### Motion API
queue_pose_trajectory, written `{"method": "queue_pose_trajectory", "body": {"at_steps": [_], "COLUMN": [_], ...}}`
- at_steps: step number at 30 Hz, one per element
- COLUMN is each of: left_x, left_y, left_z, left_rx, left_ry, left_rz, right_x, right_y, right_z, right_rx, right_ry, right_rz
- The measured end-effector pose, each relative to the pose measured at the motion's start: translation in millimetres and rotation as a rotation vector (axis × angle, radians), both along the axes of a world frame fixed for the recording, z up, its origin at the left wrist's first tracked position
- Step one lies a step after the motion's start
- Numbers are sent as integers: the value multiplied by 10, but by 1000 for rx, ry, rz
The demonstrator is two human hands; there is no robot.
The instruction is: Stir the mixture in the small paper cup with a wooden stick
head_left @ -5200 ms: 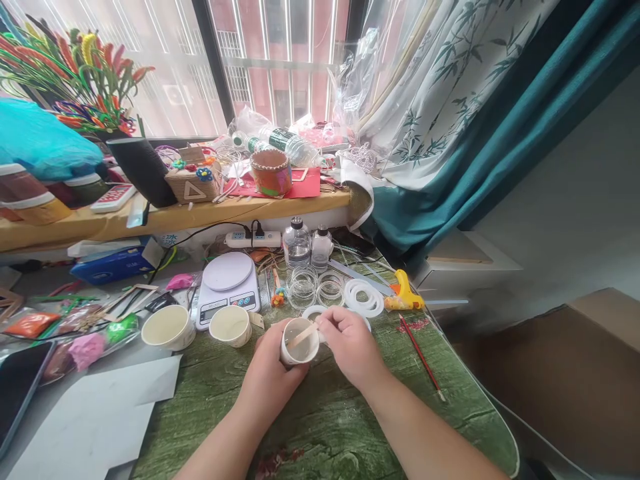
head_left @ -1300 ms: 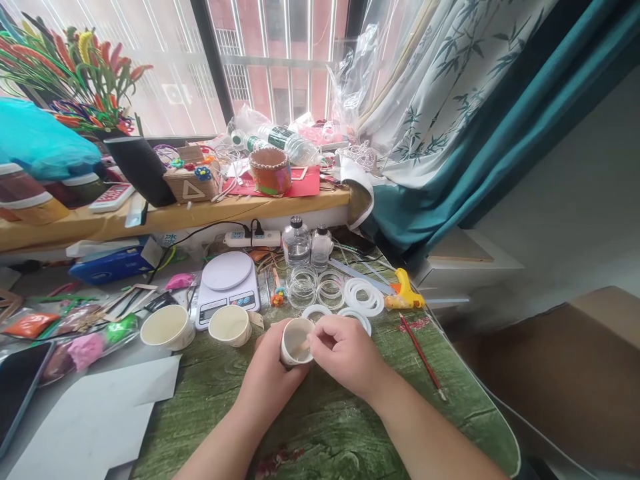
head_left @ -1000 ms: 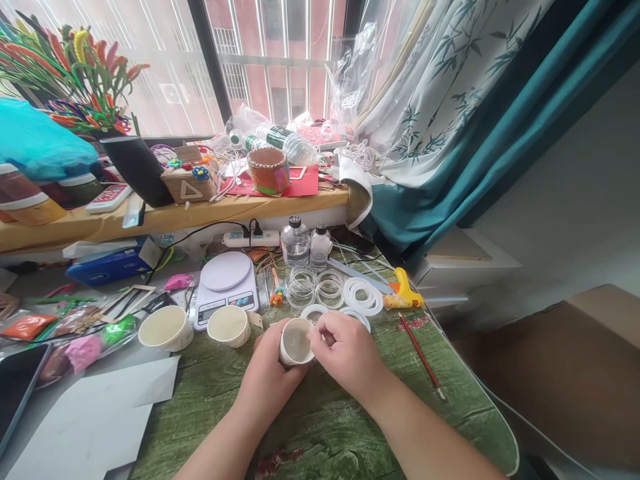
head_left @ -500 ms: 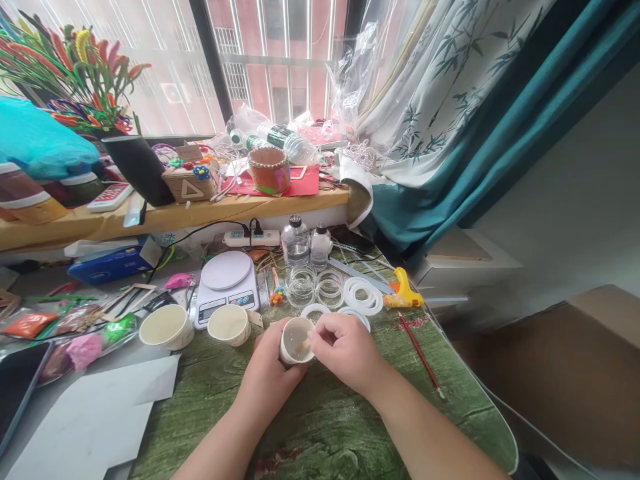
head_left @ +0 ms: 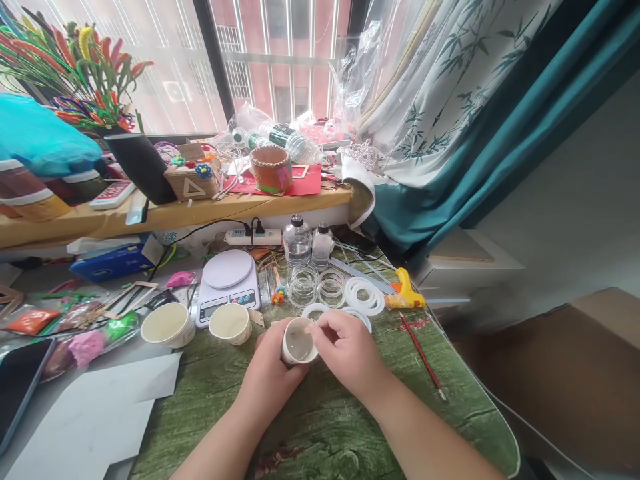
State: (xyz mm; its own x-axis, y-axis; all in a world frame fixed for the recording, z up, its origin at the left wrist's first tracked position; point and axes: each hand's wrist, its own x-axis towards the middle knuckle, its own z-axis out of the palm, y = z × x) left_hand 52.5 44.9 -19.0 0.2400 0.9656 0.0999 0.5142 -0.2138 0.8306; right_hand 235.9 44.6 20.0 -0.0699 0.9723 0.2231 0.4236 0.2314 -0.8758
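Left-hand fingers (head_left: 261, 343) curl closed around a small white cup (head_left: 299, 359) of cloudy liquid, near the green wood-print mat's (head_left: 320, 427) far edge. My right fingertips (head_left: 320, 325) pinch a pale wooden stick (head_left: 304, 329) inside it. Two white cups (head_left: 230, 324) beside it already hold pale liquid; white rings (head_left: 364, 297) lie unused.

The left hand (head_left: 270, 357) and right hand (head_left: 345, 353) are bare, with broad, rounded backs and short, thick fingers whose soft knuckles barely stand out. The nails are too small to make out. The left forearm (head_left: 220, 447) and right forearm (head_left: 430, 443) are also bare, smooth and fleshy, growing wider toward the bottom edge of the view, where they are cut off
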Motion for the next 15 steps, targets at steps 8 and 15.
{"method": "queue_pose_trajectory", "body": {"at_steps": [8,15], "left_x": [4,1], "left_y": [1,5], "left_z": [4,-18], "left_rx": [-11,7], "left_ry": [13,9], "left_rz": [2,10], "right_x": [7,14], "right_y": [15,11], "right_z": [24,15], "right_rx": [-23,-55], "right_ry": [-36,-27], "right_rz": [32,33]}}
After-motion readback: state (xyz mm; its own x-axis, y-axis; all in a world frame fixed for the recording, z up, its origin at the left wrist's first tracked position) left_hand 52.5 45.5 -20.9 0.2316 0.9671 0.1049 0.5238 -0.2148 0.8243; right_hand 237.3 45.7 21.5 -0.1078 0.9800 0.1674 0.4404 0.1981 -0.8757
